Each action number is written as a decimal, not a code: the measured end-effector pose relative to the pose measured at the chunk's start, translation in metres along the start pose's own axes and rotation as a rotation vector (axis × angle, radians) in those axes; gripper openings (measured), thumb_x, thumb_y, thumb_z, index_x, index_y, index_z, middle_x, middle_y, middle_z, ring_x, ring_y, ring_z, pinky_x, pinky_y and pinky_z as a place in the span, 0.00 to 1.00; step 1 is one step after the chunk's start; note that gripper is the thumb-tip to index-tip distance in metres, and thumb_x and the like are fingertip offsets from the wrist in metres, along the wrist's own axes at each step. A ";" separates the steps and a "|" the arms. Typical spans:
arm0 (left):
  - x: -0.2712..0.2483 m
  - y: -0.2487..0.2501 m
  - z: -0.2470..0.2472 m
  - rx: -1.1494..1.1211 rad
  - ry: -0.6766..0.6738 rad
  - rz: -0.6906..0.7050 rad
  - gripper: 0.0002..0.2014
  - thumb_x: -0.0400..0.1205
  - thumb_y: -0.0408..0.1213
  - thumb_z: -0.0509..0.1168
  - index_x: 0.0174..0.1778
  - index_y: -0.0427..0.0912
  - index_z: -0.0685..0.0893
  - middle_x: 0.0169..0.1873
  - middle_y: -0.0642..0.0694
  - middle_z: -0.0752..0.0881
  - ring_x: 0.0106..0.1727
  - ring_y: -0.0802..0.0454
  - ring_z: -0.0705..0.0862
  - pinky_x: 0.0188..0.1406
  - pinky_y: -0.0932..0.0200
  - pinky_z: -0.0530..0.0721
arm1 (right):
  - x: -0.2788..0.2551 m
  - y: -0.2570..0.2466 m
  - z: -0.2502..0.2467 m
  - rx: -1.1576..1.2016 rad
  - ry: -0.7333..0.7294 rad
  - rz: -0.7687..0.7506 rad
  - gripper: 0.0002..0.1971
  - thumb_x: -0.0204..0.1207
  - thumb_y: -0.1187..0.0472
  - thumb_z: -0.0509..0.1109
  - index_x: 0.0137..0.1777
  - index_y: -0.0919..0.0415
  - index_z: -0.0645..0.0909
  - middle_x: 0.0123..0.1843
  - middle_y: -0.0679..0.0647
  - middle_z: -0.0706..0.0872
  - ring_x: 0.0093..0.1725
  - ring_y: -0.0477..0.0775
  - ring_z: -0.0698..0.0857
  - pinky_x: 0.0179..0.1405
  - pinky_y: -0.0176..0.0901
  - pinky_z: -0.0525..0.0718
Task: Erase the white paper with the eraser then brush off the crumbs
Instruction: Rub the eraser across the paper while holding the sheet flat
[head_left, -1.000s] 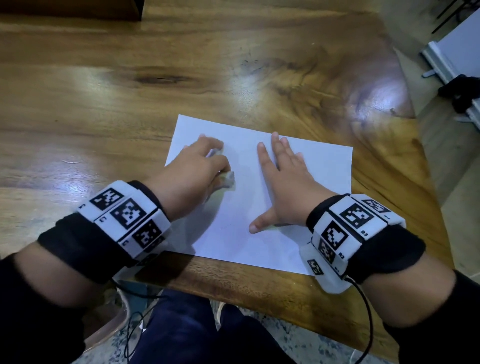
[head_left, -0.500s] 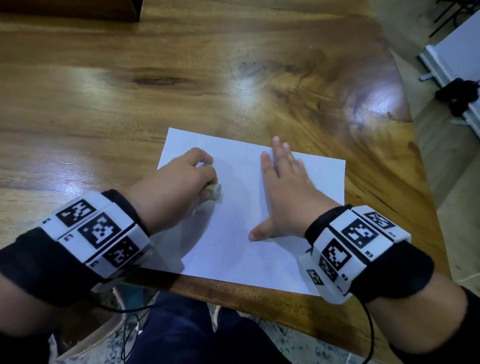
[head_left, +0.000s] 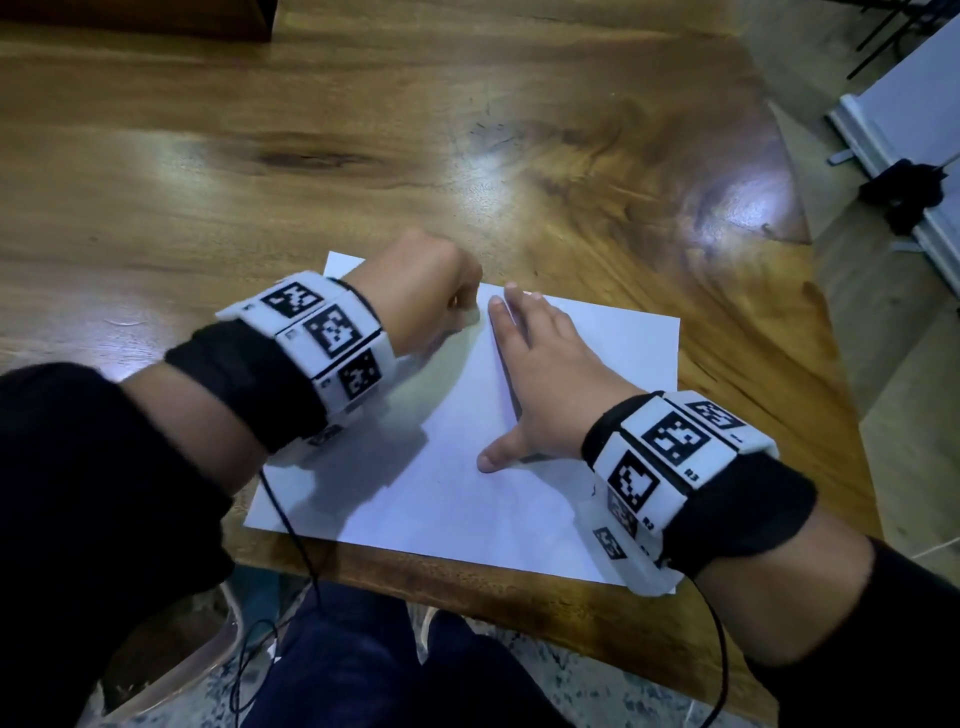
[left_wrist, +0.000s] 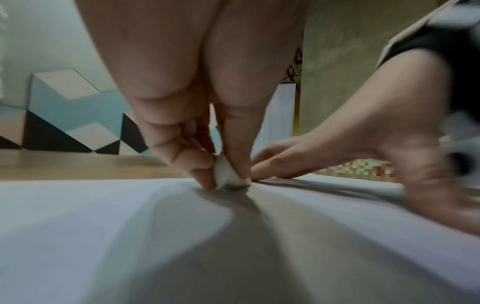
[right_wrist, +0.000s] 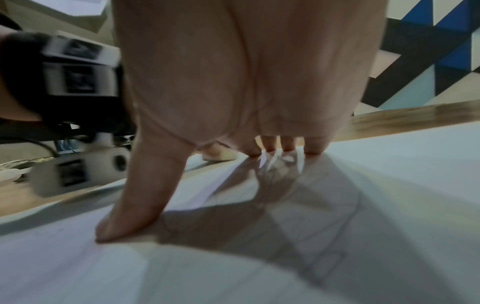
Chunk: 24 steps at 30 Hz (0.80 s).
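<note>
A white sheet of paper (head_left: 452, 467) lies near the front edge of the wooden table (head_left: 208, 171). My left hand (head_left: 426, 291) is curled over the sheet's far edge; in the left wrist view its fingertips pinch a small white eraser (left_wrist: 228, 174) whose lower end touches the paper (left_wrist: 78, 226). In the head view the eraser is hidden under that hand. My right hand (head_left: 540, 374) lies flat on the paper with straight fingers and the thumb spread out. In the right wrist view faint pencil lines (right_wrist: 324, 226) show on the sheet under the palm's shadow.
The table's front edge (head_left: 467, 587) runs just below the paper, with my legs (head_left: 363, 665) beneath it. A white board (head_left: 914, 130) and a black object stand on the floor at the right. A dark block (head_left: 135, 15) sits at the table's far left.
My left hand has slid with the eraser from the sheet's left middle up to its far edge, close to the right fingertips. The right hand stays flat on the paper.
</note>
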<state>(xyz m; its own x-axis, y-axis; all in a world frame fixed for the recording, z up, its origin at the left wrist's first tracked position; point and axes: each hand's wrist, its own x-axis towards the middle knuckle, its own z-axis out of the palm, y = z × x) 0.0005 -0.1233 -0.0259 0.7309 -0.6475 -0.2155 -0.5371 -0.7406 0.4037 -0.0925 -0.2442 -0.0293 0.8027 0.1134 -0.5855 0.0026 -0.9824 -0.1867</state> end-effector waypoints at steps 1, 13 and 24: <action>-0.007 -0.001 0.001 -0.002 -0.071 0.043 0.04 0.72 0.31 0.68 0.40 0.38 0.85 0.34 0.46 0.80 0.39 0.47 0.76 0.35 0.61 0.65 | 0.000 0.000 0.000 0.001 -0.005 0.001 0.70 0.59 0.36 0.79 0.81 0.62 0.28 0.83 0.55 0.28 0.82 0.56 0.32 0.79 0.44 0.37; -0.018 -0.007 0.007 0.006 -0.091 0.052 0.01 0.73 0.35 0.67 0.37 0.42 0.82 0.29 0.48 0.79 0.35 0.48 0.76 0.30 0.60 0.65 | 0.000 0.002 0.001 0.008 -0.027 -0.009 0.68 0.61 0.36 0.78 0.81 0.56 0.26 0.82 0.55 0.24 0.82 0.57 0.29 0.80 0.48 0.37; -0.014 -0.010 0.005 -0.022 0.005 0.026 0.04 0.74 0.33 0.67 0.42 0.38 0.84 0.35 0.44 0.81 0.38 0.48 0.73 0.34 0.60 0.65 | 0.001 0.001 0.001 0.013 -0.026 -0.003 0.69 0.60 0.36 0.78 0.81 0.56 0.26 0.82 0.55 0.25 0.82 0.57 0.30 0.80 0.48 0.38</action>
<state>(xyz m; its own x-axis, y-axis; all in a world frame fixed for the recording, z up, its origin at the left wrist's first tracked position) -0.0067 -0.1079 -0.0318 0.7187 -0.6658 -0.2004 -0.5467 -0.7191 0.4290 -0.0926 -0.2454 -0.0309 0.7869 0.1202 -0.6052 -0.0028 -0.9801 -0.1983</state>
